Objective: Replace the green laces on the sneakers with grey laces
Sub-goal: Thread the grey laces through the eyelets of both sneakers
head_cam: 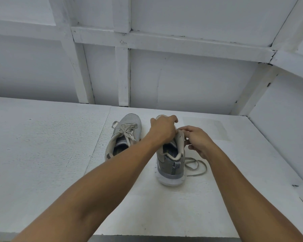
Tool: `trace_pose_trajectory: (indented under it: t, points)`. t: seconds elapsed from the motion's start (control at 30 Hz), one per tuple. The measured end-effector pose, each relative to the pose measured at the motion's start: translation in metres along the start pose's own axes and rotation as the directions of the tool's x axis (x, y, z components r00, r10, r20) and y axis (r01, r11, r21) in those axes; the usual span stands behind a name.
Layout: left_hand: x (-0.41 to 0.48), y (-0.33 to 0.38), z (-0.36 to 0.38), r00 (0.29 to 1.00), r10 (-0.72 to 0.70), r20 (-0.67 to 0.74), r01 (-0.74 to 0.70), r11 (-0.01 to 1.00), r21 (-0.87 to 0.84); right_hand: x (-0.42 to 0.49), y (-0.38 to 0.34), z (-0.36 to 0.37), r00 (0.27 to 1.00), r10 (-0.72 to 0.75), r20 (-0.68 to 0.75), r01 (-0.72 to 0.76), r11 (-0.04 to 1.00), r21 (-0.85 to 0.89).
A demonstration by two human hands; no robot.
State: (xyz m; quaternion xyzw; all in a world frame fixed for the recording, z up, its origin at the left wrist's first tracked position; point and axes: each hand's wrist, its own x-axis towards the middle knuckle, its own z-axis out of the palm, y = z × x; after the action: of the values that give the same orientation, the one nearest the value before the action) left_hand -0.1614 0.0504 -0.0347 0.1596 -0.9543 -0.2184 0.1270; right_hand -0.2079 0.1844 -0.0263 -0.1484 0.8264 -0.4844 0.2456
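Two sneakers stand side by side on a white table (51,154), heels toward the person and toes pointing away. Both hands work on the right sneaker (171,165). The left hand (163,128) reaches across and curls over its front, gripping the upper. The right hand (198,140) sits at the shoe's right edge with fingers bent in a tight pinch, apparently on the lace (196,166), though the pinched spot itself is hidden. From under that hand the lace drops to the table and loops loosely just beside the heel, on the shoe's right. The right hand is therefore the nearer one to draw it along the shoe's long axis, while the left steadies the shoe. The left sneaker (124,135) stands untouched, fully laced in a pale lace. Count: two sneakers, one laced; one loose lace in view, dull grey-green, its exact colour hard to call; no spare laces can be seen.
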Motion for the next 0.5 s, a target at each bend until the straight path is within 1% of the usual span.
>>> trace_pose_trajectory:
  t: [0.07,0.13,0.23,0.3,0.33,0.4,0.47,0.5]
  points:
    - [-0.002,-0.001,-0.001,1.000,-0.022,-0.011,0.022,1.000,-0.014,0.002,0.000,-0.001,0.998,-0.067,-0.017,0.067,0.998,-0.016]
    - [-0.005,-0.001,-0.001,0.999,-0.047,-0.014,0.047,0.998,-0.049,0.005,0.000,-0.003,0.990,-0.134,-0.033,0.131,0.989,-0.072]
    - [-0.009,0.000,-0.001,0.997,-0.071,0.009,0.072,0.989,-0.127,0.009,0.003,-0.005,0.981,-0.195,-0.016,0.191,0.971,-0.147]
    - [-0.014,0.001,-0.003,0.997,-0.074,0.008,0.075,0.986,-0.150,0.010,0.005,-0.004,0.975,-0.223,0.009,0.220,0.953,-0.208]
    - [-0.019,0.001,-0.004,0.997,-0.074,-0.014,0.072,0.987,-0.144,0.010,0.005,-0.003,0.971,-0.238,0.016,0.235,0.943,-0.234]
    - [-0.031,0.002,-0.007,0.988,-0.102,-0.114,0.086,0.987,-0.136,0.011,0.005,-0.003,0.968,-0.252,-0.005,0.240,0.928,-0.285]
    - [-0.047,0.001,-0.006,0.955,-0.195,-0.222,0.153,0.969,-0.195,0.014,0.005,-0.005,0.967,-0.249,-0.050,0.220,0.921,-0.321]
    - [-0.054,0.000,-0.003,0.934,-0.243,-0.263,0.178,0.953,-0.247,0.016,0.004,-0.007,0.965,-0.247,-0.091,0.213,0.935,-0.283]
